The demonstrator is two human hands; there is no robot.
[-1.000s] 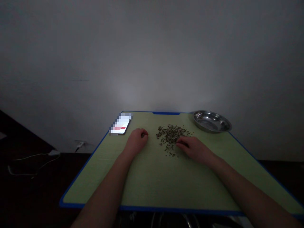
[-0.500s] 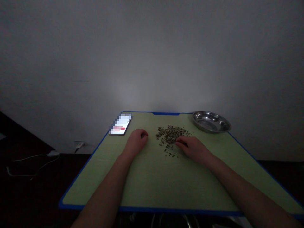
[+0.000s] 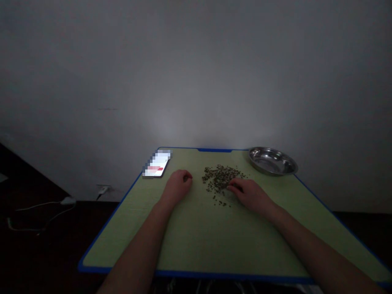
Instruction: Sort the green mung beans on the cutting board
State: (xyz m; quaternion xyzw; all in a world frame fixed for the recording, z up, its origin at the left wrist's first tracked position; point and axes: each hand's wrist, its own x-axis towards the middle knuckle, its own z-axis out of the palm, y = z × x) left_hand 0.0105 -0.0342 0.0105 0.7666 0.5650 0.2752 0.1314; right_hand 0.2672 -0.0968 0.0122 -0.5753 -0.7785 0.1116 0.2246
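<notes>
A loose pile of small dark seed-like grains point(image 3: 222, 175) lies on the green tabletop point(image 3: 196, 237), with stray ones scattered towards me. My right hand point(image 3: 249, 194) rests at the pile's near right edge, thumb and forefinger pressed together. Whatever it pinches is too small to tell; a faint, pale sheen shows on the table by its fingertips. To the left of the pile, apart from it, my left hand point(image 3: 177, 185) lies on the table with its fingers curled in. The hollow of that hand is dark, so its contents cannot be made out.
A shallow steel bowl point(image 3: 272, 161) stands at the back right corner. At the back left lies a phone point(image 3: 157, 164) with its screen lit. The table has a blue rim point(image 3: 214, 150) and stands near a grey wall. A plug and white cable point(image 3: 67, 200) are at the lower left.
The whole scene sits slightly lower as my head view tilts. Both hands keep almost the same place and curl, and the grains look little changed.
</notes>
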